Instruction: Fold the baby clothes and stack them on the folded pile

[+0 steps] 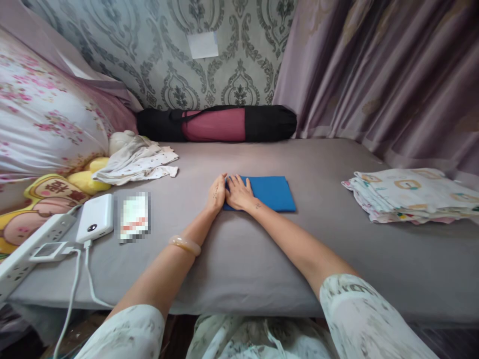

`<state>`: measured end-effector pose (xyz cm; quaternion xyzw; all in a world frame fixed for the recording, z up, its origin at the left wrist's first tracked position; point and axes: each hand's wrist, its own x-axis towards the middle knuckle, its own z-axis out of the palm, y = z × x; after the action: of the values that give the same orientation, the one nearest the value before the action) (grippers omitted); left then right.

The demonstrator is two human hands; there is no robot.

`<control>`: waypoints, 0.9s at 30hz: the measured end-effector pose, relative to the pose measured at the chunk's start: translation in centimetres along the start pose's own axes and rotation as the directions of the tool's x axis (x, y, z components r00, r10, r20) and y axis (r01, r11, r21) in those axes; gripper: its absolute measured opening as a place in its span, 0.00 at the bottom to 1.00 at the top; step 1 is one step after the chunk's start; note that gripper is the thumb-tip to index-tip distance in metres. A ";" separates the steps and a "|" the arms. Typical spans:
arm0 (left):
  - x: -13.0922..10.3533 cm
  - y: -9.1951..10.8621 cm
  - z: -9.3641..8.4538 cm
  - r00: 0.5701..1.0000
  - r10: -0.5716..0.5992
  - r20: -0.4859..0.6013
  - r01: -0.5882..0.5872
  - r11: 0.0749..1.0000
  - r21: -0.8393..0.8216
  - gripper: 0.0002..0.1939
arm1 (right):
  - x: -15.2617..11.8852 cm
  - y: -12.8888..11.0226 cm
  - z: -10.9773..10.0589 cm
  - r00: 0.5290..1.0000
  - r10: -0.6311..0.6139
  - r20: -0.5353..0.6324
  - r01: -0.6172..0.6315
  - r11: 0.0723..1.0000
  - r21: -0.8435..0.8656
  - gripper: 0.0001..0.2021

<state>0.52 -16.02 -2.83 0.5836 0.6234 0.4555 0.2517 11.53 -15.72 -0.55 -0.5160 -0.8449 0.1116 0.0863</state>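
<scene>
Item 1: blue cloth [271, 192], folded to a neat rectangle, flat on the grey bed sheet [239, 259], roughly centre of my view. Both hands sit at its left edge.

Item 2: right hand [239, 193], palm down, fingers spread flat on the cloth's left end. I read that as pressing the fold flat; not gripping anything.

Item 3: left hand [217, 193], on its side against the cloth's left edge, touching the right hand. Fingers straight, nothing held; looks like it squares up the edge. Pale bangle [184, 245] on that wrist.

Item 4: stack of printed cloths [411, 194], folded, well apart at right near the curtain [374, 75].

Item 5: heap of light unfolded clothes [136, 160], left-rear, just beside a yellow plush pillow [60, 192].

Item 6: white power bank [95, 218] w/ cable, next to a power strip [33, 244], left edge of bed. Small blurred packet [134, 217] just beside; can't read it.

Item 7: rolled mat in black bag [217, 123], laid along the patterned wall.
</scene>
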 end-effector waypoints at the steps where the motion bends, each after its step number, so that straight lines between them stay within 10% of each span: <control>1: 0.0 0.1 0.0 1.000 0.003 0.007 -0.003 1.000 0.006 0.31 | 0.0 0.1 0.1 1.000 0.007 0.009 -0.007 1.000 0.005 0.30; 14: -0.4 0.3 -0.1 0.979 0.134 0.152 -0.150 0.983 0.103 0.30 | 0.3 3.6 -1.8 0.999 0.035 -0.033 -0.024 0.957 0.289 0.28; 21: -0.8 0.6 0.6 0.922 0.142 0.361 -0.304 0.842 0.445 0.28 | -5.1 10.7 -3.3 0.997 0.051 -0.053 -0.056 0.995 -0.086 0.28; 27: -0.9 0.6 1.0 0.906 0.098 0.411 -0.346 0.730 0.589 0.30 | -5.9 11.9 -2.4 0.996 0.090 -0.024 -0.093 0.987 -0.132 0.29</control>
<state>1.84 -16.71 -3.00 0.7773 0.6107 0.1259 0.0836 24.97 -15.49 -1.73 -0.5599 -0.8250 0.0541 0.0539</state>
